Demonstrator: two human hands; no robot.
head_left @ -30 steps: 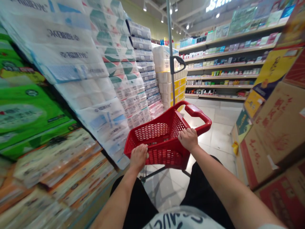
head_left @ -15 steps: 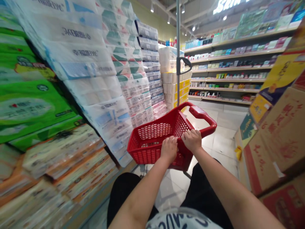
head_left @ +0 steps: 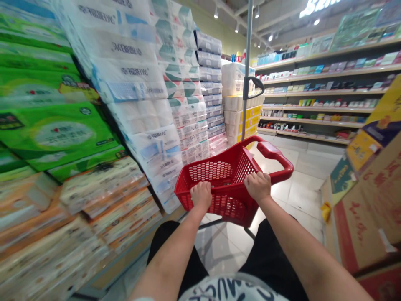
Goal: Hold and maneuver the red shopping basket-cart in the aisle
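A red plastic shopping cart (head_left: 219, 167) stands sideways before me, its handle at the right and a grey pole rising behind it. My left hand (head_left: 201, 195) is closed over the near rim, around the middle of the basket. Further right, near the handle end, my right hand (head_left: 258, 185) grips the same rim with its fingers curled over. The handle (head_left: 275, 161) itself is untouched. Through the mesh the part of the basket floor in sight shows little detail; the near wall hides the rest.
Stacked tissue packs (head_left: 138, 83) rise close on the left, with green packs (head_left: 56, 133) nearer me. Cardboard cartons (head_left: 369, 209) stand on the right. Shelves of small boxed goods (head_left: 313, 88) line the back. Pale floor tiles (head_left: 300, 184) run between.
My left hand has slid left along the rim, away from my right hand, which stays near the handle end. The view has shifted, so the cart and shelves appear further right.
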